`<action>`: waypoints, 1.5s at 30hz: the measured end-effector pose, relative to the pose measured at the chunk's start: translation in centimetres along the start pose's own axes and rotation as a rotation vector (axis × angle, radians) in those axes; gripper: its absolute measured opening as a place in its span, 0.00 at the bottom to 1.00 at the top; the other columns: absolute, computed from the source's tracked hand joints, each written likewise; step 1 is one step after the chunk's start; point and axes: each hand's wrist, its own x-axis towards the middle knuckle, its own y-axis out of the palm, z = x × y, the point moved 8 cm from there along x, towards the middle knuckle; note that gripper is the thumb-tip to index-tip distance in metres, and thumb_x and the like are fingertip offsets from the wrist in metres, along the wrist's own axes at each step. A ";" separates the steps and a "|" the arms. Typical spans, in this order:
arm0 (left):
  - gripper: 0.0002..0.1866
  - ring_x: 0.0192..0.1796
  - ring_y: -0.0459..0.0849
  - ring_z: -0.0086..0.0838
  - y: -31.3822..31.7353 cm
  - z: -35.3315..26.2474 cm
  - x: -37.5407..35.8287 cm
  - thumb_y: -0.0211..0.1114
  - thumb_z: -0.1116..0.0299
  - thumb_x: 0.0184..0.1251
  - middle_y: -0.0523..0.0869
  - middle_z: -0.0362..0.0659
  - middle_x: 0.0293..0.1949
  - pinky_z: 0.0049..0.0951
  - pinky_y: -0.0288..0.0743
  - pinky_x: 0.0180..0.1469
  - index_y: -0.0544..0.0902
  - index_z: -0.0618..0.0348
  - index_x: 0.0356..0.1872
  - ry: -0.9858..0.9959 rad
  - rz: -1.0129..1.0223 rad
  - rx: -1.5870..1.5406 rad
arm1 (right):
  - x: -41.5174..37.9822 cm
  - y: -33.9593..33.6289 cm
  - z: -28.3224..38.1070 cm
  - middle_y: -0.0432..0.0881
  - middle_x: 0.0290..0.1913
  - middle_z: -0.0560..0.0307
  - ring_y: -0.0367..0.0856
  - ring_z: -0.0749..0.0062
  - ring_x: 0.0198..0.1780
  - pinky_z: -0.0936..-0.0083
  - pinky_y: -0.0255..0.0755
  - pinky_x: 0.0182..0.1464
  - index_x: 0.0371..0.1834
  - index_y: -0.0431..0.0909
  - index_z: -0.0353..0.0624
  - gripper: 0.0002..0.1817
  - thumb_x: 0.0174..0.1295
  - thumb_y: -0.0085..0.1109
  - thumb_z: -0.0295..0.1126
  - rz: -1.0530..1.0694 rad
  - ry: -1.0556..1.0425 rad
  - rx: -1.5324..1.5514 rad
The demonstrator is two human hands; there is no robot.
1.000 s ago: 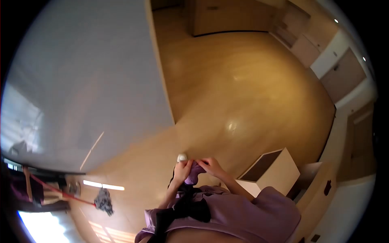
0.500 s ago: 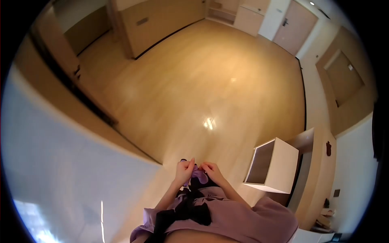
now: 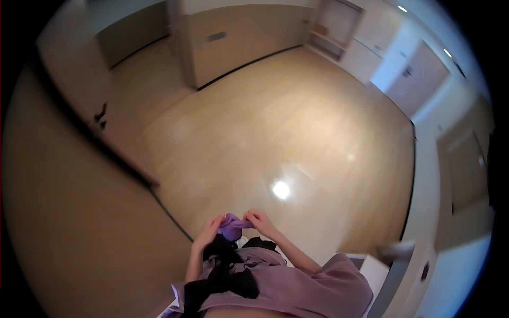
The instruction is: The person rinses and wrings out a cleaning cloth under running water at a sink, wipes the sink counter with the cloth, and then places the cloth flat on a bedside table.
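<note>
A small, soft purple cloth [image 3: 231, 228] is stretched between my two hands in front of my body. Its exact kind is hard to make out. At its left end, the fingers of my left hand [image 3: 211, 229] are closed on it, with the cloth bunched beside them. My right hand [image 3: 260, 222] pinches the right end, which is drawn out into a narrow strip. Close below both hands are my mauve top [image 3: 297, 278] and a black bow [image 3: 241, 283] on it.
Shiny wooden floor [image 3: 244, 138] spreads ahead. On the left stands an open door [image 3: 85, 90] with a dark handle [image 3: 101, 115]. A white box-like cabinet [image 3: 375, 273] is low on the right. Another door [image 3: 419, 77] is at the far right.
My view has moved forward and turned, so the white cabinet sits lower and the pale glossy surface at left is gone. My hands have drawn apart, stretching the purple cloth sideways.
</note>
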 end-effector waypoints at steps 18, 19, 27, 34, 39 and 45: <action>0.18 0.26 0.71 0.17 -31.1 -7.0 36.5 0.53 0.58 0.66 0.76 0.36 0.23 0.20 0.65 0.28 0.78 0.65 0.29 -0.083 -0.171 0.092 | 49.2 6.4 9.6 0.77 0.28 0.62 0.73 0.82 0.31 0.84 0.67 0.35 0.33 0.77 0.37 0.13 0.63 0.48 0.36 0.202 -0.016 -0.074; 0.17 0.25 0.70 0.17 -32.4 -8.4 39.0 0.54 0.58 0.65 0.76 0.36 0.22 0.21 0.64 0.27 0.78 0.64 0.28 -0.017 -0.180 0.117 | 51.5 6.0 10.5 0.78 0.29 0.63 0.74 0.82 0.32 0.84 0.67 0.35 0.35 0.77 0.37 0.13 0.63 0.49 0.36 0.126 -0.023 -0.060; 0.10 0.35 0.75 0.36 -42.3 -12.0 53.7 0.63 0.62 0.53 0.79 0.44 0.26 0.34 0.67 0.36 0.79 0.59 0.24 0.243 -0.321 0.360 | 71.5 2.1 10.3 0.61 0.10 0.71 0.58 0.88 0.16 0.81 0.47 0.17 0.07 0.64 0.39 0.25 0.59 0.56 0.39 -0.235 -0.055 -0.118; 0.09 0.28 0.77 0.36 -56.6 -16.8 63.1 0.64 0.67 0.53 0.77 0.44 0.20 0.30 0.70 0.34 0.79 0.62 0.21 0.084 -0.768 0.150 | 95.6 4.7 19.1 0.54 0.13 0.76 0.52 0.88 0.17 0.77 0.42 0.17 0.08 0.54 0.44 0.27 0.61 0.53 0.39 -0.217 -0.216 -0.106; 0.11 0.29 0.73 0.33 -66.7 -23.2 70.0 0.66 0.65 0.52 0.74 0.43 0.25 0.31 0.66 0.36 0.77 0.62 0.24 0.177 -0.851 0.322 | 112.5 9.3 25.4 0.55 0.10 0.70 0.55 0.87 0.17 0.78 0.48 0.18 0.08 0.61 0.39 0.28 0.62 0.50 0.45 0.158 -0.320 -0.211; 0.11 0.35 0.75 0.42 -74.6 -23.7 76.8 0.66 0.69 0.48 0.77 0.47 0.30 0.37 0.67 0.40 0.75 0.62 0.28 0.162 -0.947 0.429 | 123.4 17.6 26.8 0.67 0.09 0.65 0.63 0.82 0.16 0.76 0.57 0.19 0.11 0.71 0.35 0.26 0.63 0.48 0.43 0.452 -0.308 -0.353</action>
